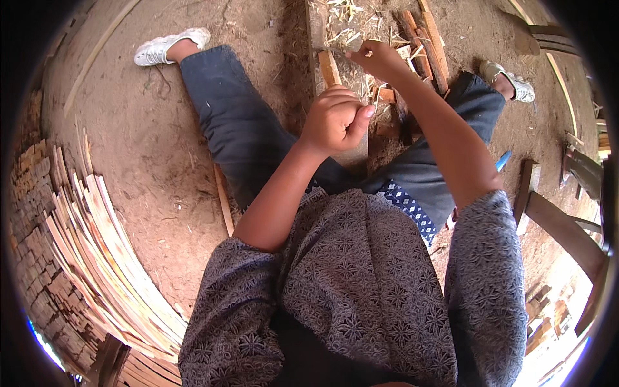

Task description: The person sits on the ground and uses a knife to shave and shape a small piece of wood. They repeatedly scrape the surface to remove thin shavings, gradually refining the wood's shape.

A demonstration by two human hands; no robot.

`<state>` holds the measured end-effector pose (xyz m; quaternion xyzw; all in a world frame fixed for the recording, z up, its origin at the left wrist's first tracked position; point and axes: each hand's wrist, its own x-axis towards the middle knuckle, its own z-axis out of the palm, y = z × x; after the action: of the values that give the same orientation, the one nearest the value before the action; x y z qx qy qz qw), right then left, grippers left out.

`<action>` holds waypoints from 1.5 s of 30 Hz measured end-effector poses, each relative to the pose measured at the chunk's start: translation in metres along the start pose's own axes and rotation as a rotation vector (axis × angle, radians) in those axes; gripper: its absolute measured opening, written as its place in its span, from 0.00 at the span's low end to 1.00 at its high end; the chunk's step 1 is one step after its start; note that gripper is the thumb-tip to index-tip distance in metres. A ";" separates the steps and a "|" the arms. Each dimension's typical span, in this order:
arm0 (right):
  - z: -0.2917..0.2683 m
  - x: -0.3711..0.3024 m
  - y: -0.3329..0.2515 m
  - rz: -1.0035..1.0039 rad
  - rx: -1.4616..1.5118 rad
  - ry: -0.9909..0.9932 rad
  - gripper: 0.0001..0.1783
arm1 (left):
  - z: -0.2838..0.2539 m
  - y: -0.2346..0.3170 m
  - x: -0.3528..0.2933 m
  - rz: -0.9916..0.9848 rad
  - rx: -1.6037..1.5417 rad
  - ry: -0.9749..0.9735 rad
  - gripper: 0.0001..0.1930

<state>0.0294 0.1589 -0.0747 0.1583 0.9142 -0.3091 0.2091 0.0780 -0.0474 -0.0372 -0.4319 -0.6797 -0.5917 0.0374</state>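
My left hand (336, 119) is closed in a fist above the plank between my legs, its thumb on the right side. What it grips, if anything, is hidden by the fingers. Just beyond its knuckles an orange-brown piece of wood (329, 68) sticks out; I cannot tell whether the fist touches it. Farther out and to the right, my right hand (382, 61) has its fingers curled together, and their contents cannot be made out. Pale wood shavings (345, 9) litter the plank (351, 158) around both hands.
Dark reddish wood pieces (422, 55) lie right of the plank. A bundle of long pale wood strips (122, 264) rests at the left. Wooden frame parts (567, 235) stand at the right. My outstretched legs (238, 109) flank the plank on the dirt floor (155, 193).
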 end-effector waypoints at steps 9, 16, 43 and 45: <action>-0.012 -0.055 -0.012 -0.098 0.038 0.057 0.32 | 0.004 -0.003 0.006 0.017 0.064 0.058 0.20; 0.028 0.007 0.001 -0.049 -0.003 0.201 0.29 | 0.009 0.002 0.006 0.035 0.032 0.116 0.19; 0.006 0.012 -0.006 -0.072 -0.143 0.096 0.30 | 0.019 0.009 0.009 -0.063 0.058 0.223 0.16; 0.004 0.023 -0.013 -0.018 -0.178 0.024 0.31 | 0.014 0.006 0.007 -0.064 0.051 0.238 0.16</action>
<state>0.0059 0.1504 -0.0822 0.1345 0.9418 -0.2265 0.2088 0.0836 -0.0321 -0.0326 -0.3359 -0.6986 -0.6221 0.1097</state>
